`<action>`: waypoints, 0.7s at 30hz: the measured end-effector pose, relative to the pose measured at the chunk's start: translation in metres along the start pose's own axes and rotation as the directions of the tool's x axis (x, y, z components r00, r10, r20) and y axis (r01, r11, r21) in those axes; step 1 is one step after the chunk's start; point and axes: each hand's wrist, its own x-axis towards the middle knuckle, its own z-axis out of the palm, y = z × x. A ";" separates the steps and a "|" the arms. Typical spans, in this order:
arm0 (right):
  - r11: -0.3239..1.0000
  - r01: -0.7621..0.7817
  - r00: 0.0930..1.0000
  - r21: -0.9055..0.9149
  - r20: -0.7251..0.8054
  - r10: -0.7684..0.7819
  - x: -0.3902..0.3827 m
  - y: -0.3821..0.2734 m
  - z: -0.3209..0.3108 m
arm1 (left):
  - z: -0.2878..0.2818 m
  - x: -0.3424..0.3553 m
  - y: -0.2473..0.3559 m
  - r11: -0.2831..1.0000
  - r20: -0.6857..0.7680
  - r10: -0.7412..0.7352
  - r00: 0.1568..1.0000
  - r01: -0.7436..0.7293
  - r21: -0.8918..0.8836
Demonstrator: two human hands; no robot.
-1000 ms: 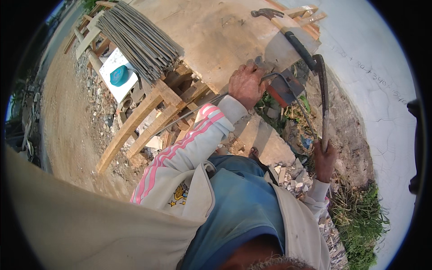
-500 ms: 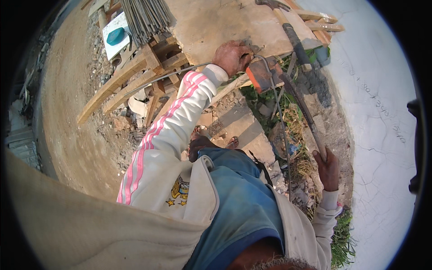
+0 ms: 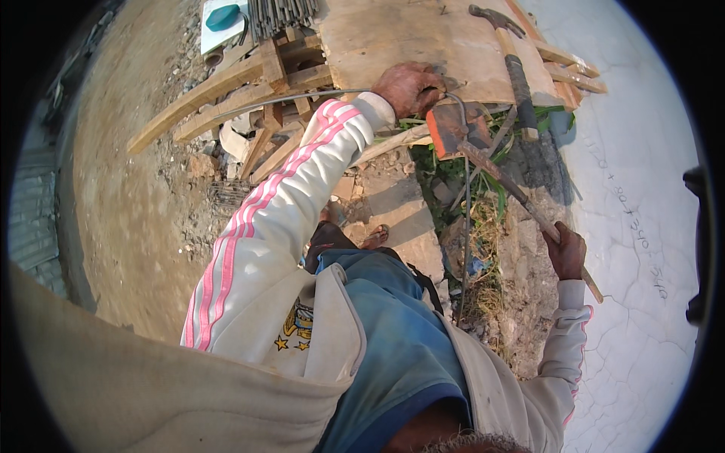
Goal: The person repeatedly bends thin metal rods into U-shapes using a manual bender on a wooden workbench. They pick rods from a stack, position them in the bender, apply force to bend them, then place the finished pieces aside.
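Observation:
My left hand (image 3: pixel 411 87) is closed on a thin steel rod (image 3: pixel 302 98) at the near edge of a plywood worktop (image 3: pixel 393 38). Just right of that hand the rod turns sharply and runs down toward me (image 3: pixel 466 226). A rusty orange bending tool head (image 3: pixel 451 128) sits at the bend. Its long bar handle (image 3: pixel 513 192) slants down to the right. My right hand (image 3: pixel 566 251) grips that handle near its end. My sleeves are white with pink stripes.
A hammer (image 3: pixel 515 64) lies on the worktop's right side. A bundle of steel rods (image 3: pixel 283 13) and a white can with a teal lid (image 3: pixel 220 19) lie at the top. Wooden trestle beams (image 3: pixel 226 83) stand left. Rubble, weeds (image 3: pixel 483 226) and cracked pale concrete (image 3: pixel 634 226) surround my feet.
The view has tilted, so the worktop sits higher in the picture. Both hands keep their grips. The bar handle has swung down and toward me.

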 end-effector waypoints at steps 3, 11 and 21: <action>0.996 0.042 0.999 -0.075 -0.001 -0.043 0.013 0.006 0.003 | 0.000 0.002 -0.002 1.000 -0.006 0.013 1.000 -0.013 -0.010; 1.000 -0.010 0.999 -0.027 -0.046 0.008 -0.009 0.007 0.021 | 0.003 0.002 -0.003 0.999 0.025 -0.003 1.000 0.004 -0.036; 0.996 -0.009 0.999 -0.085 -0.048 0.005 -0.008 0.000 0.006 | 0.001 0.003 -0.002 0.999 0.002 0.036 0.999 -0.036 -0.041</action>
